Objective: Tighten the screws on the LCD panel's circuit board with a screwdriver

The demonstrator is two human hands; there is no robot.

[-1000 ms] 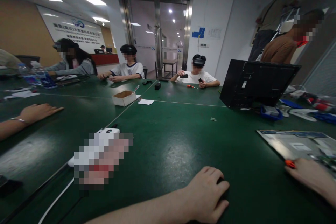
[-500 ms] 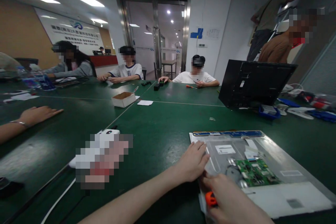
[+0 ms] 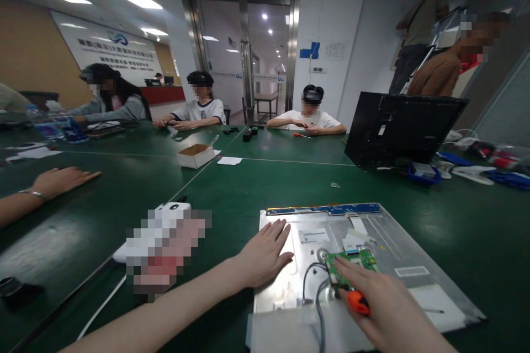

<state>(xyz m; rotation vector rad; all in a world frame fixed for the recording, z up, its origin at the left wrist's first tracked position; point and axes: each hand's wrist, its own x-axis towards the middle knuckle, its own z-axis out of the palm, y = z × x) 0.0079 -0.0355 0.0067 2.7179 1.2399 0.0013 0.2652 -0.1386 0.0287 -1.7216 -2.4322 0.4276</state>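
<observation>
My left hand [image 3: 267,253] lies flat, fingers stretched, on the left part of a silver display panel [image 3: 285,281], back side up. My right hand [image 3: 383,300] has its fingers over the green circuit board [image 3: 351,263] and holds a screwdriver [image 3: 358,302] by its orange handle in the palm. A thin dark shaft shows on the other side of that hand. Dark cables run from near the board toward the panel's front edge. A blue circuit strip [image 3: 327,209] lines the far edge, and a white ribbon cable [image 3: 355,224] leads from it toward the board.
A white power bank-like device [image 3: 176,208] with cables lies left, near another person's hand [image 3: 62,181]. Beyond are an open small box [image 3: 195,156] and a paper slip [image 3: 229,160]. A black monitor housing [image 3: 403,129] stands at right behind the panel. People sit across the table.
The display panel has shifted left, with my left hand on it. My right hand has gone from the panel's left edge to over the circuit board, still holding the screwdriver.
</observation>
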